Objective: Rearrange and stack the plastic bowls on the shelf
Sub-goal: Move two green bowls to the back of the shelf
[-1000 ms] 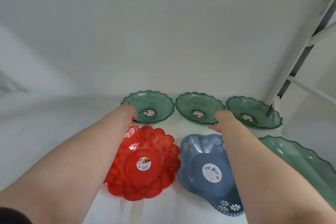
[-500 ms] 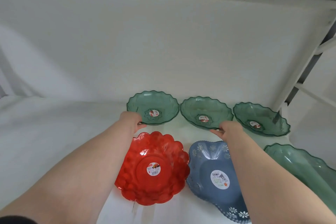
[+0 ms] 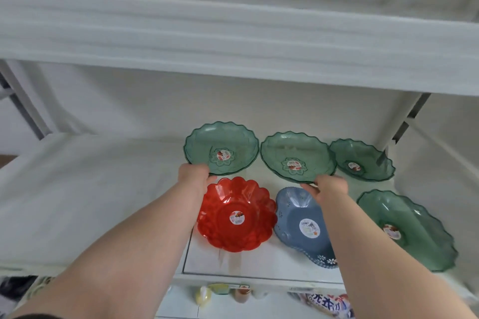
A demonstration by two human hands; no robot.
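Three green scalloped bowls stand in a back row on the white shelf (image 3: 90, 189): a left bowl (image 3: 228, 142), a middle bowl (image 3: 293, 153) and a right bowl (image 3: 363, 160). My left hand (image 3: 194, 176) grips the near rim of the left green bowl. My right hand (image 3: 329, 188) grips the near rim of the middle green bowl. In front lie a red flower-shaped bowl (image 3: 238, 217), a blue heart-shaped bowl (image 3: 303, 225) and a larger green bowl (image 3: 407, 225) at the right.
A white upper shelf board (image 3: 233, 41) overhangs the bowls. A white upright post (image 3: 399, 124) stands behind the right green bowl. Small bottles (image 3: 220, 292) and a printed packet (image 3: 329, 303) sit below the shelf's front edge.
The view has tilted so the upper shelf and front edge show. Both hands stay on the rims of the left and middle green bowls, which look slightly raised and tilted toward me.
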